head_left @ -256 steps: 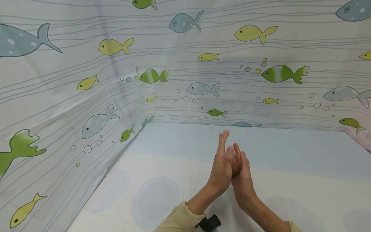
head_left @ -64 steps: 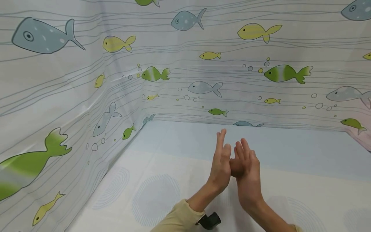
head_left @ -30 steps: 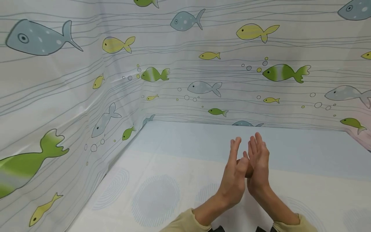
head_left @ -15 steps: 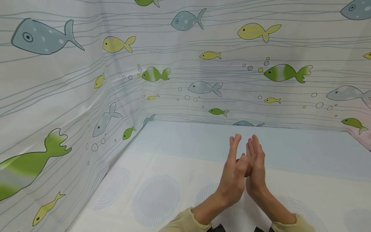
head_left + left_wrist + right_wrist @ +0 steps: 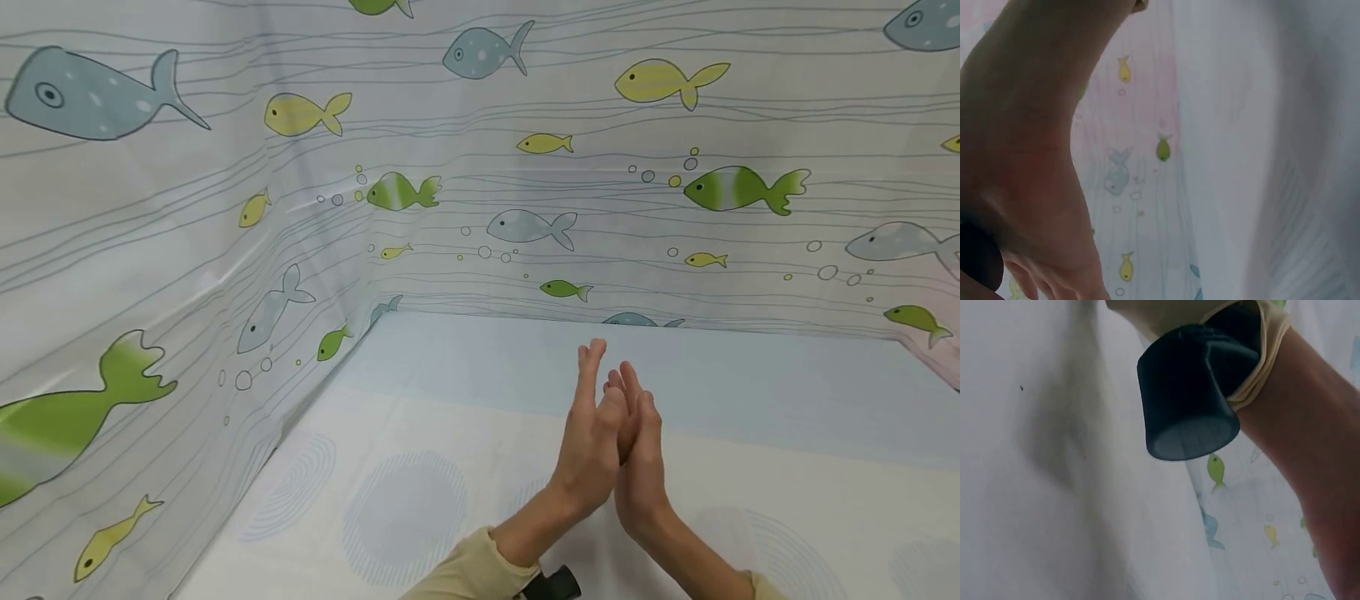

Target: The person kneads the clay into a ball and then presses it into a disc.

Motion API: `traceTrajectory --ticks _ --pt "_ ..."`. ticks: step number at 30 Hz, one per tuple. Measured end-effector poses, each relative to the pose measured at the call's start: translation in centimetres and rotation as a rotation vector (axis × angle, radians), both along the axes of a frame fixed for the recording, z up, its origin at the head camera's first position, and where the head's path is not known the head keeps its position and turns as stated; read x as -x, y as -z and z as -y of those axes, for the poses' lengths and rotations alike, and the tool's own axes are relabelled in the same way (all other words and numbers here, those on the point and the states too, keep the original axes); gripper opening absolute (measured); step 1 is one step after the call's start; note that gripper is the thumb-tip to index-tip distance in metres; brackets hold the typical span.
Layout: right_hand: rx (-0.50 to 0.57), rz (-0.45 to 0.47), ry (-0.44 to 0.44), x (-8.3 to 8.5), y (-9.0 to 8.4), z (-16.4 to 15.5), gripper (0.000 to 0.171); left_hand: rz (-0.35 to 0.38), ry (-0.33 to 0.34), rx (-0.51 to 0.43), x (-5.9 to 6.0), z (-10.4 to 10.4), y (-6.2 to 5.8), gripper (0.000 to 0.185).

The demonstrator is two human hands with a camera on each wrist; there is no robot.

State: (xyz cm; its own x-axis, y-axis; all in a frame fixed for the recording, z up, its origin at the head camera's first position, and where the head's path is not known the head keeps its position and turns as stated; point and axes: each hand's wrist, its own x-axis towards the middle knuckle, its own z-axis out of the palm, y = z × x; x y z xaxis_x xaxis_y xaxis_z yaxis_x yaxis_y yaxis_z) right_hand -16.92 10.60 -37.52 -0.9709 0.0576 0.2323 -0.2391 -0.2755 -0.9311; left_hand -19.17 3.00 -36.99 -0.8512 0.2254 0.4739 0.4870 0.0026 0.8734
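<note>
Both hands are raised over the table, palms facing and pressed together in the head view. My left hand (image 5: 592, 454) has its fingers straight and pointing up and away. Against it lies my right hand (image 5: 641, 467), also with straight fingers, tilted toward the left one. The brown ball between the palms is hidden by the hands in the head view. Beside the right palm (image 5: 1035, 206), the left wrist view has a dark rounded thing (image 5: 979, 256), cut off by the frame edge. The right wrist view catches the left forearm (image 5: 1310, 437), not the fingers.
A white and pale blue table cover (image 5: 405, 392) with circle patterns lies below the hands. Sheets printed with fish (image 5: 525, 229) rise at the back and left. A black wrist camera (image 5: 1188, 394) sits at the left sleeve's cuff.
Over the last half second both hands have shifted left and their palms have come closer together. The brown ball, visible between them before, has gone from sight. Earlier too, the palms slid against each other.
</note>
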Motion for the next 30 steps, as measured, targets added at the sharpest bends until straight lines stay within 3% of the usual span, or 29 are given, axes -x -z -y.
traceTrajectory --ticks 13,21,30 --pt "0.04 -0.056 -0.058 -1.6 -2.2 0.3 0.062 -0.066 -0.012 -0.026 0.7 0.6 0.1 0.062" --pt "0.093 -0.083 -0.062 -1.3 -3.0 -0.6 0.065 -0.056 0.035 0.028 0.0 -0.2 0.5 0.062" --pt "0.122 -0.028 -0.026 -0.3 -2.7 -1.5 0.066 -0.044 0.096 0.04 -1.1 -0.8 0.7 0.061"
